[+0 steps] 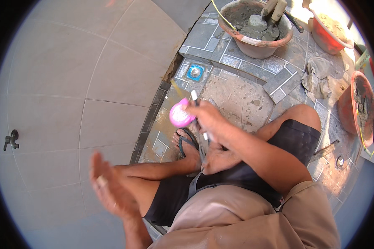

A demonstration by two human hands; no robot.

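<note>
Laterally, the left hand was raised before the tiled wall, fingers extended, motion-blurred and gripping nothing visible, with the pink round tape measure up and to its right. The tape measure was clasped in the right hand, clearly the nearer one, its yellow strip pointing up-left; the white-and-black marker, pinched in the same grip, had its long axis near vertical, upper end leaning left. Farther right stood the mortar basin.
</note>
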